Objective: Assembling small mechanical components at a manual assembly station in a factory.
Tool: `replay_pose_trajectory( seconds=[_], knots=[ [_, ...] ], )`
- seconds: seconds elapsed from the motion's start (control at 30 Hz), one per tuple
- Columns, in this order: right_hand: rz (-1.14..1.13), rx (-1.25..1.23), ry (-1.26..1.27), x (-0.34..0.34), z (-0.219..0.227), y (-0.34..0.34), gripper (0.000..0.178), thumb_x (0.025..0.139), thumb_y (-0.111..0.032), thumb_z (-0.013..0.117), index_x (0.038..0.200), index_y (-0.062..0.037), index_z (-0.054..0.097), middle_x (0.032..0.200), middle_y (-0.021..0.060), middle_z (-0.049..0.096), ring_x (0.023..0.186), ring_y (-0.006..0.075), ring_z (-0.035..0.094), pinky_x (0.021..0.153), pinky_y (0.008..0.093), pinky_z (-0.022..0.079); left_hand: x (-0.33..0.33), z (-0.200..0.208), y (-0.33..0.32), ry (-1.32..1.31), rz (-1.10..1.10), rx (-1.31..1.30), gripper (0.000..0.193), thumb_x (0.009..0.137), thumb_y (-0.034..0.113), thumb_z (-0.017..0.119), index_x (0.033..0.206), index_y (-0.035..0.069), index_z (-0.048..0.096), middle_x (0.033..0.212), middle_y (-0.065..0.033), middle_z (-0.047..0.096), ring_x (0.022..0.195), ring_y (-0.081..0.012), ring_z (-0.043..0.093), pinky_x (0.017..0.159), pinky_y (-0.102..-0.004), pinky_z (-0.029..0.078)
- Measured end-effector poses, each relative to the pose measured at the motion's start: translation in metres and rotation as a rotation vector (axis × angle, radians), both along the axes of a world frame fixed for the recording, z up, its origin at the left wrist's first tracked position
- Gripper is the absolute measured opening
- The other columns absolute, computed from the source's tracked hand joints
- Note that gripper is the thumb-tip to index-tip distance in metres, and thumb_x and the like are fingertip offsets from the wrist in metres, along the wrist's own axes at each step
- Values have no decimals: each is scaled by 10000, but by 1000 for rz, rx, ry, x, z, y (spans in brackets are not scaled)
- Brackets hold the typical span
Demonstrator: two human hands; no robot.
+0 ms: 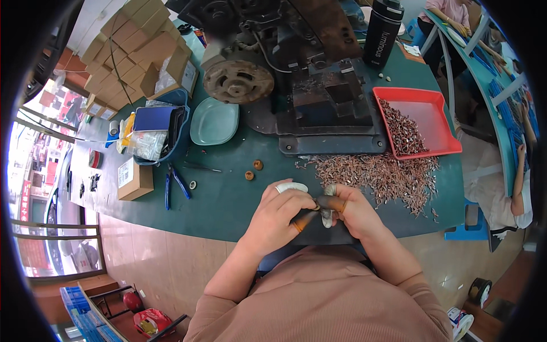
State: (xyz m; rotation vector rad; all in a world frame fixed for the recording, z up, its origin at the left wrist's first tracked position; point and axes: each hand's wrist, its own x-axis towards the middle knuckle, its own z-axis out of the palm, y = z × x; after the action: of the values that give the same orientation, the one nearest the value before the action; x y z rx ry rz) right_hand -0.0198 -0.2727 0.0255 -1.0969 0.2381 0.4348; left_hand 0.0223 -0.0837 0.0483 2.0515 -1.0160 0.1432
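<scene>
My left hand (278,214) and my right hand (354,210) meet over the front edge of the green table, fingertips pinched together. White coverings wrap a finger on each hand, and dark covers with orange rims sit on the thumbs. Anything between the fingertips is too small and hidden to name. Just beyond my right hand spreads a heap of small copper-coloured metal pieces (379,176). Two small round brown pieces (253,170) lie past my left hand. A dark, greasy machine (330,102) with a slotted wheel (238,81) stands behind the heap.
At the right, a red tray (436,122) holds more metal pieces, with a black bottle (384,34) behind it. Leftward are a pale green dish (215,121), blue-handled pliers (178,185), tweezers (200,167), a filled blue basket (181,128) and stacked cartons (137,51). People sit at another table, far right.
</scene>
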Motion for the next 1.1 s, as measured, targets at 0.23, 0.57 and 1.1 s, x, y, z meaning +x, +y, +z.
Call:
replay_pose_trajectory(
  seconds=[0.23,0.57,1.1],
  knots=[
    [27,-61,-106,-1,1,-1,99,907,-159,576,880,-64,579,719,8,598,601,87,573,538,214,441,-4,2,-1,164,34,-70,280,659,-36,725,876,96,609,884,-29,653,882,-211,624,858,-347,451],
    [-76,-244,-390,-5,12,5,146,919,-88,577,1054,-34,590,926,23,620,796,79,585,684,214,463,-3,-1,7,1187,-62,-608,118,836,31,648,919,15,566,900,-58,617,896,-156,596,835,-271,456],
    [-122,-306,-304,-2,4,7,120,841,-30,674,930,-26,596,878,17,634,779,81,596,690,226,482,-1,1,7,1172,54,-596,222,942,105,507,1122,-22,535,1068,-131,602,998,-185,592,893,-310,480]
  ],
)
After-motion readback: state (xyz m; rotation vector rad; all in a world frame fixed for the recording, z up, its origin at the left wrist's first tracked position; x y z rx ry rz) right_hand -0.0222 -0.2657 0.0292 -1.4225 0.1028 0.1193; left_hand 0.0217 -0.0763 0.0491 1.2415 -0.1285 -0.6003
